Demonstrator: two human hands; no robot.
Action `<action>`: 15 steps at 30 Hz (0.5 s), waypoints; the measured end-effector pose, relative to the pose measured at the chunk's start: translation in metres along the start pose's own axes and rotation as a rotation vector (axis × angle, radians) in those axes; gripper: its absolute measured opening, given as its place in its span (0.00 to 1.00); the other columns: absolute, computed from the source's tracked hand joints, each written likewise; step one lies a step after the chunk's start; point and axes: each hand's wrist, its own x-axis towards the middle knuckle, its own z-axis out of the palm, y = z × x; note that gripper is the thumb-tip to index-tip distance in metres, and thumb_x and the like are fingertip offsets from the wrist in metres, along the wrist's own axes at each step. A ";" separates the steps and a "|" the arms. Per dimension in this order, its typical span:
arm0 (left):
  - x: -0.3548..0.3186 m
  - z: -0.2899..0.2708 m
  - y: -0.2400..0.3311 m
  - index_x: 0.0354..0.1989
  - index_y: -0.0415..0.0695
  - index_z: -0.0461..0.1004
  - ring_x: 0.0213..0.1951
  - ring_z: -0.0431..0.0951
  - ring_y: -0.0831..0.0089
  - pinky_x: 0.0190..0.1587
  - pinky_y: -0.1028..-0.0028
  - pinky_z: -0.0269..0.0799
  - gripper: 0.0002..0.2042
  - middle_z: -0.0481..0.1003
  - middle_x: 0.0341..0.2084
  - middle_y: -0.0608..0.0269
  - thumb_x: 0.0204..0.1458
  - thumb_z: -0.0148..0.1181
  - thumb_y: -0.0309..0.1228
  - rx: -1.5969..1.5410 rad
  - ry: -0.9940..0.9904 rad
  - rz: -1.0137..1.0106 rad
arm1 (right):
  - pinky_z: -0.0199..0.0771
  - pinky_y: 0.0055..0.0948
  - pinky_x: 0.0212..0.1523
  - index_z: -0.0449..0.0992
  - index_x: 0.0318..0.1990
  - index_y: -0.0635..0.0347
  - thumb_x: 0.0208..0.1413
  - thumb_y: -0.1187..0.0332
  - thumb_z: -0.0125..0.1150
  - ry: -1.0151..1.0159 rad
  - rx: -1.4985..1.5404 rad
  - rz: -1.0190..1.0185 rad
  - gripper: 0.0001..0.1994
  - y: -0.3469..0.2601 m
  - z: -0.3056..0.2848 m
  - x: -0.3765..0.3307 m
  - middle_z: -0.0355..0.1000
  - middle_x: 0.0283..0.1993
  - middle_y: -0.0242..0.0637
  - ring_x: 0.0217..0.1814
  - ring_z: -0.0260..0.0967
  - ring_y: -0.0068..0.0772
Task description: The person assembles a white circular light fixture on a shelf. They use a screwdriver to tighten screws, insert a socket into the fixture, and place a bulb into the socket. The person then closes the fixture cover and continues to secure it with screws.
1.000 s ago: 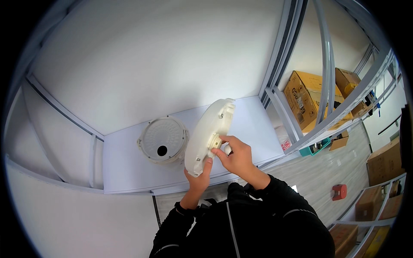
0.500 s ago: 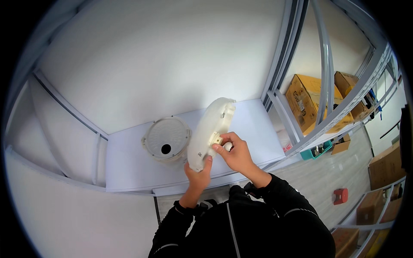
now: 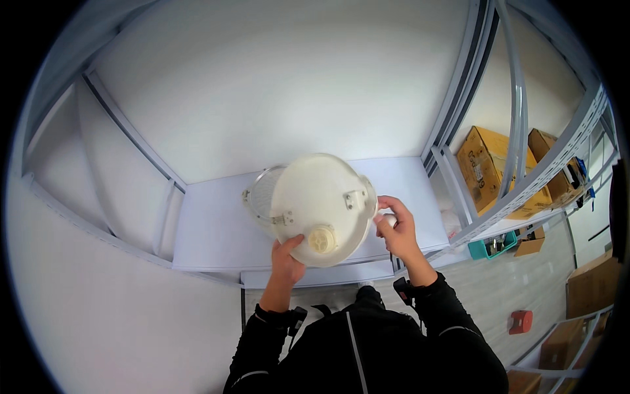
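Note:
A round white plastic cover [image 3: 320, 209] with small metal clips and a ribbed hub faces me above the white shelf [image 3: 210, 230]. My left hand [image 3: 287, 259] grips its lower rim. My right hand [image 3: 394, 226] touches its right edge with the fingers curled. Behind the cover's left edge, a round metal base ring [image 3: 260, 194] lies on the shelf, mostly hidden.
Grey metal shelf uprights [image 3: 459, 98] rise on the right. Brown cardboard boxes [image 3: 489, 167] sit on a neighbouring shelf. A teal bin [image 3: 492, 246] and a red object [image 3: 521, 321] lie lower right. White walls enclose the shelf behind and left.
The cover has turned from edge-on to flat-facing me and moved left, over the metal base ring. Both hands followed it.

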 end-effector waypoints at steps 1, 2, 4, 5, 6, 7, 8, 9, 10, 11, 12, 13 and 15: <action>-0.002 -0.002 -0.001 0.70 0.37 0.66 0.59 0.81 0.50 0.65 0.51 0.78 0.25 0.78 0.60 0.48 0.63 0.56 0.24 -0.004 -0.051 -0.037 | 0.74 0.21 0.34 0.77 0.61 0.64 0.63 0.71 0.72 -0.069 -0.059 -0.105 0.21 0.009 0.003 -0.001 0.79 0.45 0.28 0.33 0.73 0.17; -0.002 -0.005 0.000 0.71 0.36 0.66 0.60 0.80 0.50 0.66 0.52 0.78 0.25 0.77 0.61 0.47 0.64 0.57 0.24 -0.066 -0.137 -0.117 | 0.74 0.21 0.34 0.76 0.63 0.64 0.62 0.72 0.71 -0.138 -0.118 -0.210 0.22 0.017 0.004 -0.003 0.78 0.47 0.29 0.33 0.73 0.17; -0.008 -0.015 0.003 0.72 0.36 0.65 0.62 0.79 0.50 0.66 0.52 0.77 0.26 0.75 0.63 0.47 0.65 0.59 0.25 -0.194 -0.294 -0.270 | 0.80 0.31 0.47 0.73 0.67 0.63 0.56 0.71 0.76 -0.246 -0.183 -0.292 0.30 0.008 0.015 -0.010 0.80 0.54 0.36 0.45 0.79 0.27; -0.010 -0.017 0.002 0.72 0.36 0.65 0.62 0.79 0.51 0.66 0.52 0.77 0.26 0.75 0.63 0.47 0.66 0.59 0.27 -0.162 -0.247 -0.304 | 0.80 0.34 0.52 0.72 0.68 0.63 0.54 0.70 0.77 -0.285 -0.254 -0.404 0.33 0.006 0.018 -0.013 0.80 0.55 0.38 0.50 0.80 0.31; -0.011 -0.015 0.002 0.72 0.36 0.64 0.62 0.79 0.51 0.66 0.52 0.77 0.26 0.75 0.64 0.46 0.67 0.59 0.28 -0.129 -0.206 -0.339 | 0.80 0.37 0.56 0.71 0.69 0.63 0.53 0.69 0.79 -0.319 -0.327 -0.520 0.36 0.004 0.020 -0.016 0.80 0.57 0.40 0.54 0.81 0.34; -0.012 -0.013 0.001 0.73 0.36 0.64 0.63 0.79 0.51 0.66 0.51 0.77 0.27 0.75 0.64 0.46 0.68 0.59 0.30 -0.096 -0.164 -0.374 | 0.76 0.42 0.65 0.72 0.68 0.64 0.49 0.66 0.82 -0.290 -0.204 -0.329 0.38 0.016 0.022 -0.026 0.80 0.60 0.45 0.63 0.78 0.40; -0.014 -0.012 0.001 0.73 0.36 0.64 0.63 0.79 0.52 0.66 0.51 0.77 0.26 0.75 0.64 0.46 0.69 0.58 0.32 -0.080 -0.171 -0.372 | 0.77 0.41 0.63 0.73 0.67 0.64 0.50 0.67 0.82 -0.278 -0.212 -0.346 0.36 0.019 0.021 -0.028 0.80 0.60 0.44 0.62 0.79 0.39; -0.015 -0.011 0.002 0.73 0.36 0.64 0.63 0.79 0.52 0.66 0.51 0.77 0.26 0.75 0.64 0.47 0.70 0.57 0.35 -0.063 -0.178 -0.365 | 0.78 0.41 0.62 0.74 0.66 0.63 0.51 0.68 0.81 -0.269 -0.217 -0.367 0.34 0.016 0.024 -0.028 0.81 0.59 0.43 0.60 0.79 0.39; -0.015 -0.011 0.003 0.73 0.36 0.64 0.64 0.79 0.53 0.66 0.51 0.77 0.26 0.75 0.64 0.47 0.72 0.56 0.37 -0.045 -0.185 -0.358 | 0.79 0.40 0.61 0.75 0.65 0.63 0.52 0.68 0.80 -0.260 -0.222 -0.388 0.32 0.013 0.026 -0.027 0.81 0.58 0.43 0.59 0.80 0.38; -0.015 -0.010 0.004 0.73 0.36 0.63 0.65 0.77 0.53 0.66 0.50 0.76 0.27 0.74 0.65 0.48 0.73 0.54 0.40 -0.011 -0.173 -0.335 | 0.79 0.39 0.60 0.75 0.64 0.63 0.54 0.69 0.79 -0.258 -0.191 -0.344 0.30 0.009 0.029 -0.026 0.82 0.56 0.41 0.58 0.81 0.38; -0.017 -0.010 0.004 0.74 0.37 0.63 0.67 0.76 0.54 0.67 0.50 0.75 0.27 0.73 0.66 0.48 0.74 0.52 0.42 0.022 -0.158 -0.313 | 0.80 0.38 0.59 0.76 0.63 0.64 0.55 0.70 0.77 -0.256 -0.161 -0.297 0.28 0.005 0.032 -0.026 0.83 0.54 0.39 0.57 0.81 0.37; -0.019 -0.010 0.004 0.75 0.38 0.62 0.68 0.75 0.55 0.68 0.50 0.74 0.28 0.73 0.67 0.49 0.75 0.50 0.45 0.055 -0.144 -0.292 | 0.80 0.37 0.59 0.77 0.62 0.64 0.57 0.70 0.76 -0.255 -0.130 -0.250 0.26 0.001 0.035 -0.026 0.83 0.52 0.38 0.56 0.82 0.37; -0.024 -0.006 0.002 0.77 0.41 0.58 0.72 0.70 0.56 0.70 0.50 0.71 0.31 0.69 0.70 0.51 0.76 0.47 0.49 0.077 -0.129 -0.254 | 0.82 0.33 0.52 0.77 0.61 0.65 0.61 0.71 0.71 -0.172 -0.033 -0.065 0.21 -0.005 0.041 -0.027 0.83 0.46 0.37 0.48 0.83 0.33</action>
